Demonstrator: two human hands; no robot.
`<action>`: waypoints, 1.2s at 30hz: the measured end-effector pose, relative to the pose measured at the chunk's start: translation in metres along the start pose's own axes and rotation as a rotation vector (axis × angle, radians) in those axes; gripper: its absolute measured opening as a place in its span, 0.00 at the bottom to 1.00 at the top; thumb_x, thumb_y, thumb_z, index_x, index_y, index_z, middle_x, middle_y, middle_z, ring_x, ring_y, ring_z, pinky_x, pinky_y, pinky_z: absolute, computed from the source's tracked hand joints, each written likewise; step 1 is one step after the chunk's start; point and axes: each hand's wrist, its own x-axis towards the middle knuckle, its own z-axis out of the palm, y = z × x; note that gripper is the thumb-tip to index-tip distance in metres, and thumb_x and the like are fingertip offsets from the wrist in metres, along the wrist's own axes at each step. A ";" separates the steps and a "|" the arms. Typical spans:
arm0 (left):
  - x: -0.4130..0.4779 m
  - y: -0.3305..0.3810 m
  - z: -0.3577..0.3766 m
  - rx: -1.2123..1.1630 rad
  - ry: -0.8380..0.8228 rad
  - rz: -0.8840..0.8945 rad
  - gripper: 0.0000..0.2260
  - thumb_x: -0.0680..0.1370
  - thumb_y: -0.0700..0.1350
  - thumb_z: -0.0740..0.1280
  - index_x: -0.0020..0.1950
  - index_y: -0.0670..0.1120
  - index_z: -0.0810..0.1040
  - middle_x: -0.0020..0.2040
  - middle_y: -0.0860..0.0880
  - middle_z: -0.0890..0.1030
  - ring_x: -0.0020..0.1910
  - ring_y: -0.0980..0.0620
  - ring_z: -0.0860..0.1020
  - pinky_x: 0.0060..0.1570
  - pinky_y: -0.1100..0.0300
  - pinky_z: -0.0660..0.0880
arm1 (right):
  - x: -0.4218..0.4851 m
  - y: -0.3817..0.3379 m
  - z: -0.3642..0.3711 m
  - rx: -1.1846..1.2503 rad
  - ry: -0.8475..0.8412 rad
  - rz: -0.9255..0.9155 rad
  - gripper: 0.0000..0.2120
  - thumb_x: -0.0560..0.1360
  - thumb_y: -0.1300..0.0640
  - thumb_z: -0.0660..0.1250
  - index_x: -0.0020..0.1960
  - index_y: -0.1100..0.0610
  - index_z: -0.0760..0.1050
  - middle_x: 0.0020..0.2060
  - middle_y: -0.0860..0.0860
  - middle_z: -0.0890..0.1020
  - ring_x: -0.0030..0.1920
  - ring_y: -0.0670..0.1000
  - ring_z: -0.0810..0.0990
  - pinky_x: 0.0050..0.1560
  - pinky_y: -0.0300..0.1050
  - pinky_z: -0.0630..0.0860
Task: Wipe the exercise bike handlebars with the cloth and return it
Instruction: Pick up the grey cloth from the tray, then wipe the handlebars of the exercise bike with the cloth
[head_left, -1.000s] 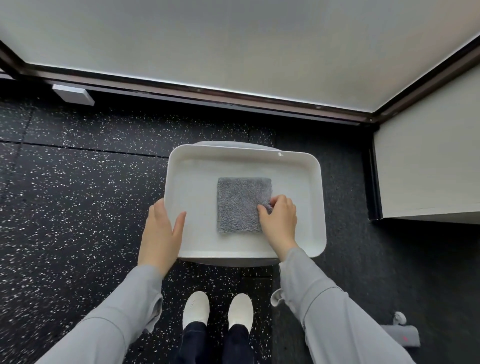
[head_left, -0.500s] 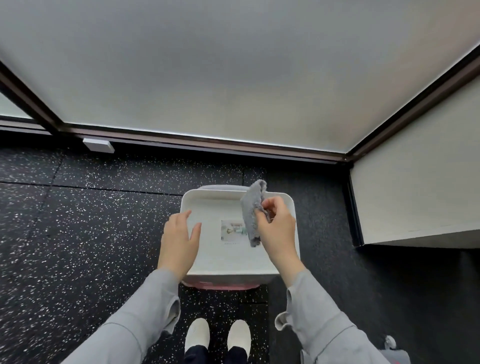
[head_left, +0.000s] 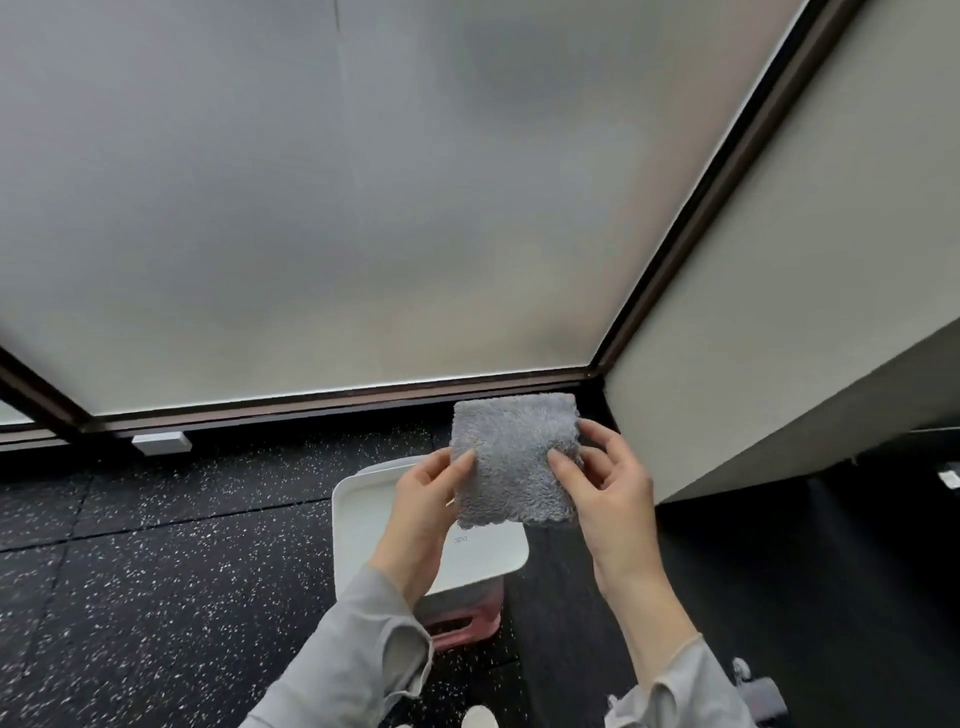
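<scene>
A grey fluffy square cloth (head_left: 511, 457) is held up in the air in front of me, above the white tray (head_left: 363, 509). My left hand (head_left: 423, 506) pinches its left edge and my right hand (head_left: 605, 488) pinches its right edge, thumbs on the near face. The tray below holds nothing and rests on a pink stool (head_left: 462, 621). No exercise bike or handlebars are in view.
Black speckled rubber flooring (head_left: 156, 571) spreads to the left. A frosted window with a dark frame (head_left: 337, 395) stands ahead. A pale wall block (head_left: 779, 312) juts in at the right. A small grey wheeled object (head_left: 753, 691) sits at the bottom right.
My right hand lifted the cloth out of the tray and raised it. My left hand left the tray rim and took the cloth's left edge. The view tilted upward.
</scene>
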 end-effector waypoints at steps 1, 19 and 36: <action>-0.008 0.001 0.008 0.049 0.005 0.025 0.06 0.76 0.41 0.66 0.50 0.42 0.80 0.48 0.44 0.82 0.46 0.50 0.79 0.44 0.58 0.77 | -0.006 -0.002 -0.012 0.011 0.042 0.023 0.13 0.72 0.62 0.71 0.51 0.47 0.77 0.43 0.47 0.87 0.47 0.47 0.85 0.46 0.43 0.80; -0.147 -0.032 0.184 0.720 -0.282 0.610 0.16 0.72 0.39 0.71 0.51 0.60 0.77 0.46 0.56 0.79 0.45 0.56 0.78 0.42 0.73 0.74 | -0.129 -0.069 -0.146 -0.284 0.462 -0.324 0.11 0.74 0.64 0.68 0.51 0.51 0.80 0.46 0.43 0.81 0.50 0.43 0.80 0.49 0.33 0.77; -0.300 -0.088 0.284 0.540 -0.742 0.537 0.18 0.76 0.29 0.62 0.51 0.51 0.83 0.49 0.46 0.83 0.40 0.54 0.81 0.36 0.65 0.77 | -0.267 -0.109 -0.312 0.098 0.554 -0.228 0.09 0.71 0.59 0.72 0.44 0.46 0.77 0.39 0.48 0.84 0.40 0.46 0.82 0.41 0.35 0.76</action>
